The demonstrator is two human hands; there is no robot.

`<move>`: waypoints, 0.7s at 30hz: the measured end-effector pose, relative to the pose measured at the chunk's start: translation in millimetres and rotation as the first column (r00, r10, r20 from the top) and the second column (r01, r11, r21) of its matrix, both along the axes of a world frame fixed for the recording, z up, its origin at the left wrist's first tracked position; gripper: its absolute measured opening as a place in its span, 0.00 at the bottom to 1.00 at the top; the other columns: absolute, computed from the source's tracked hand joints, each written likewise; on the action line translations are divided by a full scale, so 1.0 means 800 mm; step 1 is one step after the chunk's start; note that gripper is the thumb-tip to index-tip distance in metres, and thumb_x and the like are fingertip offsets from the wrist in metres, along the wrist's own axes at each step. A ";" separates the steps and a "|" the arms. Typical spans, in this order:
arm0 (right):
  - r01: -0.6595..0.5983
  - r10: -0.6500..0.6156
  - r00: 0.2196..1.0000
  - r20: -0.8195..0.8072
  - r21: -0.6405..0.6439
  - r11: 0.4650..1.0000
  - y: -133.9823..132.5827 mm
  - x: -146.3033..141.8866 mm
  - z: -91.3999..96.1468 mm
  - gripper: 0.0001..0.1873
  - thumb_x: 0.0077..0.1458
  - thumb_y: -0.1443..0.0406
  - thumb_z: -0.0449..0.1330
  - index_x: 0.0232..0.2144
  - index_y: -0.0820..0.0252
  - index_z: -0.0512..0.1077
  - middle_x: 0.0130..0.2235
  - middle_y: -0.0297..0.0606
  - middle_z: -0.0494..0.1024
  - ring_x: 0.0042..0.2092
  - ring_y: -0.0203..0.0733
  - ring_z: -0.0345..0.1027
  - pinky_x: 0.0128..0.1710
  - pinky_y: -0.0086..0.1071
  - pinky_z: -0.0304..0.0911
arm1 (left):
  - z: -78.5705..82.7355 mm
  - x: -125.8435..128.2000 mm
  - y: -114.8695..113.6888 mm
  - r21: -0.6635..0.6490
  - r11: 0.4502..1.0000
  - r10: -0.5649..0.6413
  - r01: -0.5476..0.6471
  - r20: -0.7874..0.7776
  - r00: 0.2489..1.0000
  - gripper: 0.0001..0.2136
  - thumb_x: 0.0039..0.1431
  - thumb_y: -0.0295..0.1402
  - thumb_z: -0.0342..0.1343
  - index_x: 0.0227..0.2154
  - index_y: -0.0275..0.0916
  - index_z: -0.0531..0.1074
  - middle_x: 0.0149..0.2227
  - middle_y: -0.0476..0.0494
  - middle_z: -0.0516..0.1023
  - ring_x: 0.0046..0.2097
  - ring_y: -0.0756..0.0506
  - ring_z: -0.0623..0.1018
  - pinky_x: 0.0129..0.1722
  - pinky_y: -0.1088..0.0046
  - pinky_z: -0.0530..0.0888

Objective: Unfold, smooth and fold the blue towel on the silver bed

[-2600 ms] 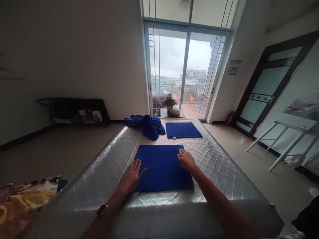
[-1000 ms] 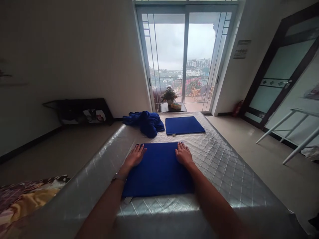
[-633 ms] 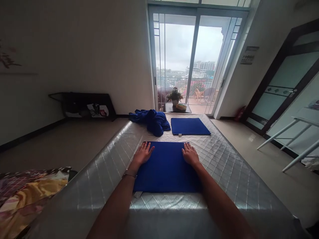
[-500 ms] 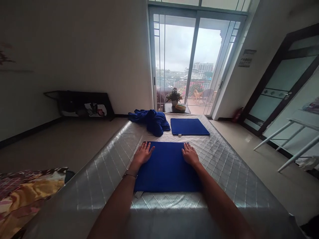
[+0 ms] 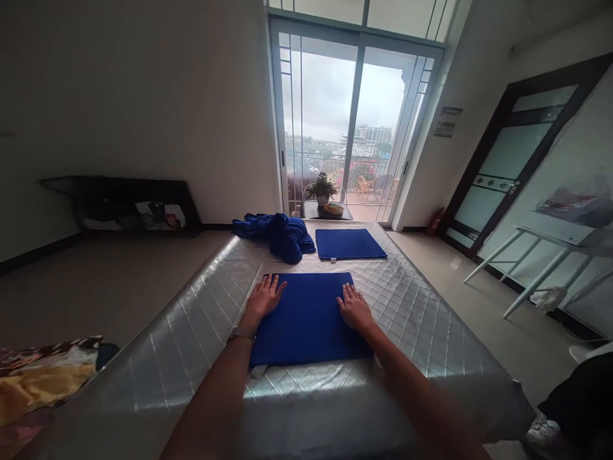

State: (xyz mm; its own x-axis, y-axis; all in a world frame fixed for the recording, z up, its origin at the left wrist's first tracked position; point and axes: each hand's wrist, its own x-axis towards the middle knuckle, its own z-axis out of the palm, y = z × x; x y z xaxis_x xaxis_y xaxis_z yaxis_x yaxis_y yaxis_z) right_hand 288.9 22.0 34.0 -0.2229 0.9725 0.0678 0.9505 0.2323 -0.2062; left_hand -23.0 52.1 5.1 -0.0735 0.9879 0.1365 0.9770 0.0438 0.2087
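Note:
A flat blue cloth rectangle (image 5: 306,326), like a cushion cover, lies smooth on the silver quilted surface (image 5: 412,319) in front of me. My left hand (image 5: 264,297) rests flat on its far left corner, fingers stretched out. On its right edge, a little below the far corner, my right hand (image 5: 355,308) lies with fingers extended. A pale tag shows at the near left edge. Beyond it is a second flat blue cloth rectangle (image 5: 351,244) with a white tag, and beside that a crumpled pile of blue cloth (image 5: 282,237).
A small table (image 5: 313,211) with a potted plant (image 5: 322,187) stands beyond the far edge, before glass sliding doors. Patterned fabric (image 5: 48,383) lies at lower left. A white stool (image 5: 541,255) is at right, a black rack (image 5: 143,204) at left.
My right hand has slid slightly toward me along the cloth's right edge. My left hand stays at the far left corner. The view has turned a little to the right.

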 end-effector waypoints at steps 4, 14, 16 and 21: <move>0.006 -0.006 1.000 -0.026 0.000 1.000 -0.005 0.001 -0.010 0.34 0.70 0.57 0.40 0.71 0.72 0.50 0.73 0.46 0.48 0.73 0.47 0.39 0.71 0.41 0.36 | -0.002 -0.003 0.000 -0.003 1.000 0.002 -0.002 -0.009 1.000 0.37 0.70 0.53 0.28 0.69 0.29 0.54 0.72 0.29 0.52 0.73 0.35 0.52 0.69 0.48 0.55; 0.008 -0.004 0.996 -0.088 0.053 0.999 -0.008 -0.001 -0.012 0.33 0.70 0.58 0.40 0.70 0.72 0.52 0.72 0.47 0.51 0.73 0.47 0.41 0.70 0.41 0.36 | 0.018 0.081 -0.013 0.117 0.956 -0.257 0.269 -0.107 0.960 0.37 0.71 0.52 0.27 0.67 0.26 0.59 0.70 0.27 0.58 0.72 0.37 0.56 0.69 0.54 0.56; 0.003 0.001 0.996 -0.085 0.044 0.999 -0.008 0.001 -0.013 0.33 0.69 0.59 0.40 0.70 0.72 0.52 0.72 0.48 0.50 0.73 0.47 0.40 0.70 0.42 0.37 | 0.016 0.137 -0.020 0.053 0.885 -0.457 0.463 -0.096 0.884 0.35 0.72 0.51 0.27 0.67 0.30 0.59 0.70 0.31 0.58 0.72 0.39 0.55 0.70 0.55 0.56; -0.052 0.052 0.998 -0.046 0.017 0.999 -0.008 0.007 -0.013 0.33 0.67 0.63 0.43 0.71 0.70 0.50 0.73 0.46 0.46 0.73 0.46 0.37 0.70 0.40 0.37 | 0.004 0.229 -0.039 0.038 0.850 -0.526 0.526 -0.006 0.850 0.32 0.72 0.49 0.27 0.70 0.36 0.52 0.72 0.36 0.54 0.73 0.42 0.53 0.71 0.56 0.54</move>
